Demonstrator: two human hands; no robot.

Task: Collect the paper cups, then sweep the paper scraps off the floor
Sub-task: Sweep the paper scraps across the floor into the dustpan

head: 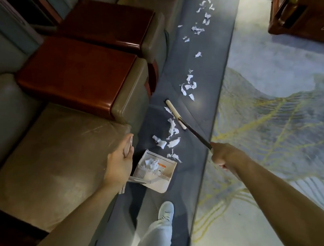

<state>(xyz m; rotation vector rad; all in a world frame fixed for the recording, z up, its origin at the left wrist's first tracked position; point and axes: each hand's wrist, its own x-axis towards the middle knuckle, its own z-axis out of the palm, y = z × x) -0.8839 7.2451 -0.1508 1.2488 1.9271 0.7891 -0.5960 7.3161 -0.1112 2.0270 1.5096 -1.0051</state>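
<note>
Head view. Your right hand (220, 156) is fisted round the dark handle of the broom (175, 114). The broom's pale head rests on the dark blue floor strip (200, 67), with paper scraps (173, 129) lying just beside it. Your left hand (119, 158) holds the pale upright handle of the dustpan (165, 181), fingers loosely wrapped. The pan sits on the strip beside the sofa (57, 163), with some scraps inside. More scraps trail away beyond the broom, along the edge of the patterned carpet (274, 112).

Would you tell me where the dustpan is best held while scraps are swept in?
Grip the long handle rising from the rear of the dustpan, coming from above behind it, as the left hand does; its open mouth faces the scraps and must stay clear.
</note>
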